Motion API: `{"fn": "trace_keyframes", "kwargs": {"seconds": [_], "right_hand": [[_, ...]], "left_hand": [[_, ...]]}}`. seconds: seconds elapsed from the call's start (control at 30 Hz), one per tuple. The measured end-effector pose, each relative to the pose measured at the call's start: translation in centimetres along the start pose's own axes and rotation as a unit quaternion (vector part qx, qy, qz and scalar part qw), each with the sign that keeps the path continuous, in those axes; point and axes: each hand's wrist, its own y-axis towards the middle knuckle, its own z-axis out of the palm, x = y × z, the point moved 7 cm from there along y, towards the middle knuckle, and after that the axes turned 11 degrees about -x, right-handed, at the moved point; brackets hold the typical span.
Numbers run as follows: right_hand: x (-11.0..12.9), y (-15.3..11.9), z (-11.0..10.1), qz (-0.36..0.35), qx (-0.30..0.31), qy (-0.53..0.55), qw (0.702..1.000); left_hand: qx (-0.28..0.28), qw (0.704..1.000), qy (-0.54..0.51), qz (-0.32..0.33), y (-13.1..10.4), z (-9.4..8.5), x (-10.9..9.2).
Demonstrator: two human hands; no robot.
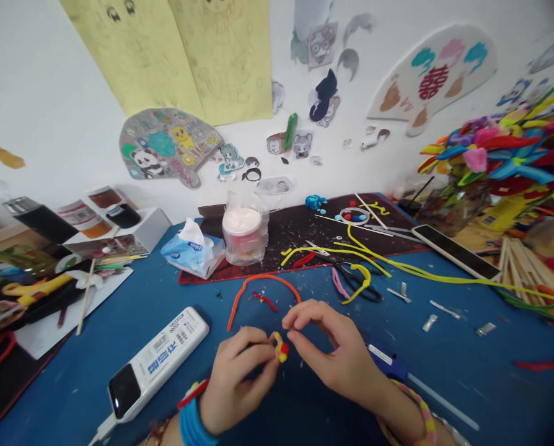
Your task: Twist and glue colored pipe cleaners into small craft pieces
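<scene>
Between the thumb and fingers of my left hand (240, 378) is a small yellow-and-pink twisted pipe cleaner ring (277, 338) with red and yellow bits at its lower end. My right hand (335, 347) hovers just right of it, apart from the ring. Its thumb and fingertips come together in a pinch, and anything between them is too small to make out. Behind my hands, an orange pipe cleaner (268, 277) lies bent in an arch on the blue mat, with a short red piece (265, 301) inside the arch.
A white power bank (160, 359) lies left, near a tissue pack (194, 249) and a bagged tub (242, 232). Black-handled scissors (358, 282), yellow pipe cleaners (407, 267) and a phone (456, 251) lie behind right. A blue glue gun (386, 361) is beside my right wrist.
</scene>
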Motion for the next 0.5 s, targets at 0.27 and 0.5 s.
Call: {"fn": "trace_keyframes", "kwargs": {"seconds": [0.27,0.5], "right_hand": [[0.3,-0.5,0.6,-0.016,0.037,0.011,0.999],[0.2,-0.5,1.5,-0.019,0.048,-0.015,0.999]], "left_hand": [[-0.052,0.981,0.137,0.130,0.0,-1.4,-1.3],[-0.019,0.984,0.120,0.131,-0.5,-0.9,-1.1]]}}
